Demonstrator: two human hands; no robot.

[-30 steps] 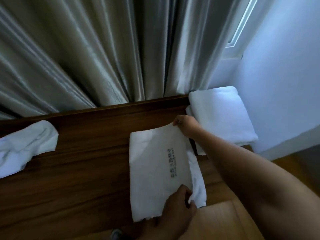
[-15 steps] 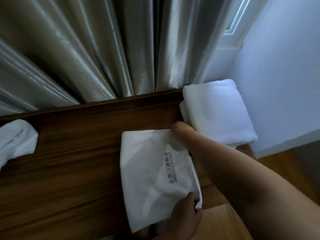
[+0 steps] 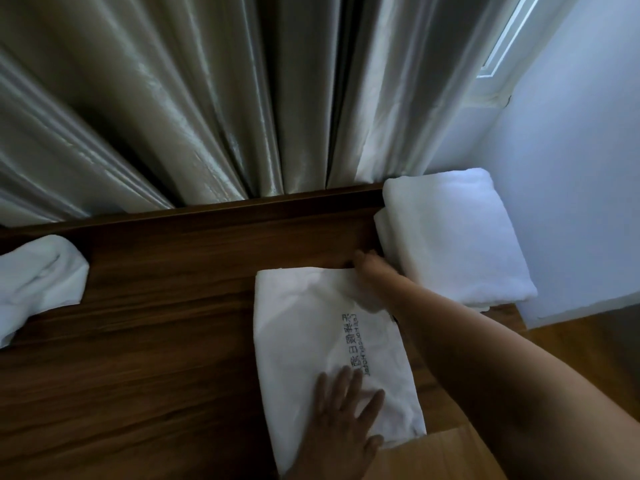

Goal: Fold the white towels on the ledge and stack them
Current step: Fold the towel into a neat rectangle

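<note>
Smoothing, seemingly: the left hand [image 3: 341, 424] presses spread fingers on the near end of the black-printed white towel [image 3: 304, 323] on the dark wooden ledge [image 3: 156, 323], the right hand [image 3: 369, 271] at its far corner, grip too blurred to tell; next, lifting it onto the folded white stack [image 3: 450, 237] far right.

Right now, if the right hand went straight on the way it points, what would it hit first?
Probably the ledge's raised back edge, with the curtain just behind. The right hand is blurred, so that's approximate; the folded stack lies beside it, not ahead.
</note>
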